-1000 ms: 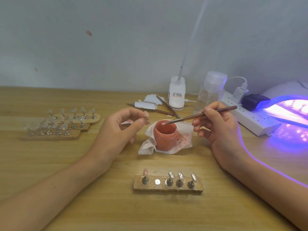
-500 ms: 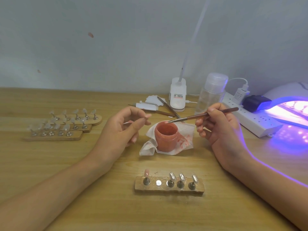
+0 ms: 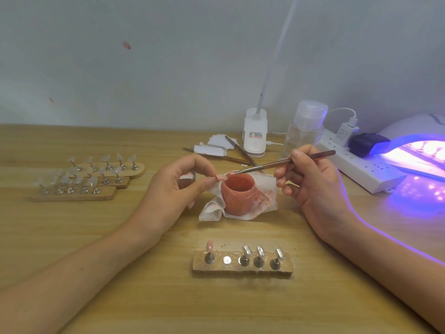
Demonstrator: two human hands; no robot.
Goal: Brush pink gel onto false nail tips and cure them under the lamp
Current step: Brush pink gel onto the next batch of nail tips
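While the left hand (image 3: 173,189) pinches a nail tip (image 3: 221,176) over the gel jar (image 3: 238,194) (its long axis toward 3 o'clock), the right hand (image 3: 310,182), gripping the brush (image 3: 284,162), reaches its bristles from 3 o'clock, touching the tip.

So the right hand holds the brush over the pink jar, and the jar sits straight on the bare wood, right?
Not quite. In the head view the pink jar sits on a stained white tissue, not bare wood. The right hand does hold the brush over it.
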